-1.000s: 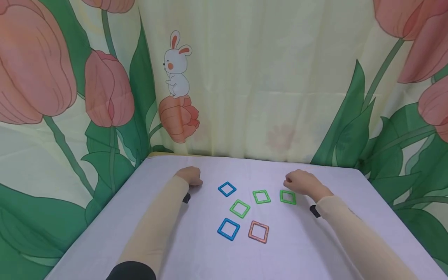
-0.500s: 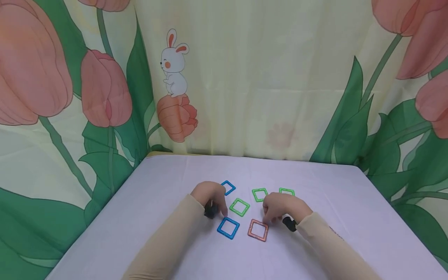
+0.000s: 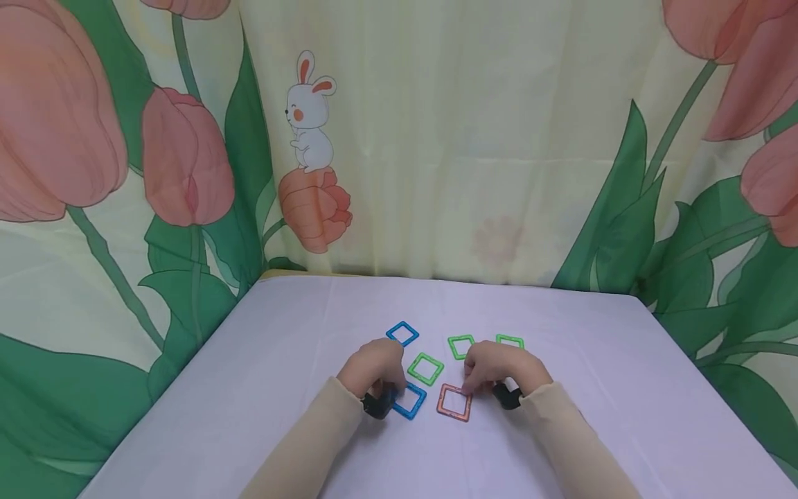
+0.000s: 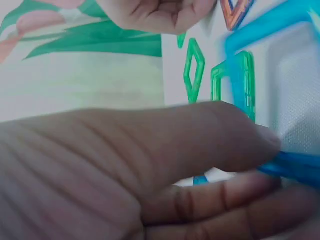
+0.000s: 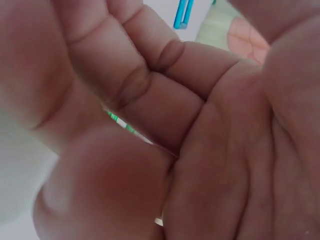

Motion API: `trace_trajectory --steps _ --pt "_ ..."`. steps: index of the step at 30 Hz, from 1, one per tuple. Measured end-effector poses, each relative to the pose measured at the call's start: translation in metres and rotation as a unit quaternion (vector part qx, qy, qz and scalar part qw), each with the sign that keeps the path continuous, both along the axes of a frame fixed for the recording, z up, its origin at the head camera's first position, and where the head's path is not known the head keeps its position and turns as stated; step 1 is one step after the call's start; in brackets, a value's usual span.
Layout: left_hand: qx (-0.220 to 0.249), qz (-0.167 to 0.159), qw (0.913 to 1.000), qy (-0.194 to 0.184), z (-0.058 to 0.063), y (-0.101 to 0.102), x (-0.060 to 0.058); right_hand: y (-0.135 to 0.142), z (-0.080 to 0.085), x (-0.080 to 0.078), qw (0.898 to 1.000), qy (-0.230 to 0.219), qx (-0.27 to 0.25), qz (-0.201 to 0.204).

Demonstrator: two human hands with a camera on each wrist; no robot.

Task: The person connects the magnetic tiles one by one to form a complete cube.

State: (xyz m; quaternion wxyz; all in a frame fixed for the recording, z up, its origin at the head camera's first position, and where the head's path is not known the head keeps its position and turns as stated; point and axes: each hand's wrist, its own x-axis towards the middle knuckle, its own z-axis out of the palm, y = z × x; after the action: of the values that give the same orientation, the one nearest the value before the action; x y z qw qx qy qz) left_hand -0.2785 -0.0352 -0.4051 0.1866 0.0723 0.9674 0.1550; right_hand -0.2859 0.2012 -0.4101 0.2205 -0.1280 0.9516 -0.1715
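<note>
The left hand (image 3: 373, 369) pinches the near blue square (image 3: 408, 401) at its left edge, thumb over fingers. The right hand (image 3: 499, 366) pinches the orange square (image 3: 454, 403) at its right corner. The two frames lie just beside each other between the hands.

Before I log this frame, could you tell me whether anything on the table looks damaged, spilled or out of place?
Nothing stands out. Six square frames lie scattered on the white table; nothing looks broken or spilled.

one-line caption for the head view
Left hand pinches a blue square frame; right hand touches an orange one.
</note>
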Motion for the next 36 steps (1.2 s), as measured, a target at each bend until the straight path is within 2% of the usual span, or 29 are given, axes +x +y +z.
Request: trace_trajectory --steps 5,8,13,15,19,28,32,36 --pt "0.07 -0.039 0.9968 0.001 -0.005 -0.001 -0.009 0.001 -0.002 0.001 1.0 -0.009 -0.016 -0.004" --pt "0.124 -0.049 0.9906 -0.03 -0.007 -0.003 -0.015 -0.004 -0.002 -0.001 1.0 -0.01 -0.021 0.009" --pt "0.182 -0.035 0.9783 -0.094 -0.017 -0.002 -0.021 -0.012 -0.002 -0.001 0.999 -0.006 -0.027 0.022" --pt "0.188 -0.031 0.9765 -0.101 -0.021 -0.001 -0.022 -0.013 -0.002 -0.001 0.999 -0.005 -0.029 0.025" --pt "0.183 -0.03 0.9786 -0.09 -0.025 0.0 -0.022 -0.015 -0.003 -0.002 0.999 0.006 -0.032 0.04" --pt "0.161 -0.036 0.9842 -0.065 -0.023 0.006 -0.019 -0.018 -0.008 -0.006 0.997 0.015 -0.043 0.057" --pt "0.166 -0.036 0.984 -0.055 -0.025 0.009 -0.019 -0.019 -0.009 -0.007 0.997 0.025 -0.051 0.06" --pt "0.177 -0.028 0.9818 -0.063 -0.026 0.011 -0.02 -0.019 -0.01 -0.007 0.996 0.033 -0.055 0.062"
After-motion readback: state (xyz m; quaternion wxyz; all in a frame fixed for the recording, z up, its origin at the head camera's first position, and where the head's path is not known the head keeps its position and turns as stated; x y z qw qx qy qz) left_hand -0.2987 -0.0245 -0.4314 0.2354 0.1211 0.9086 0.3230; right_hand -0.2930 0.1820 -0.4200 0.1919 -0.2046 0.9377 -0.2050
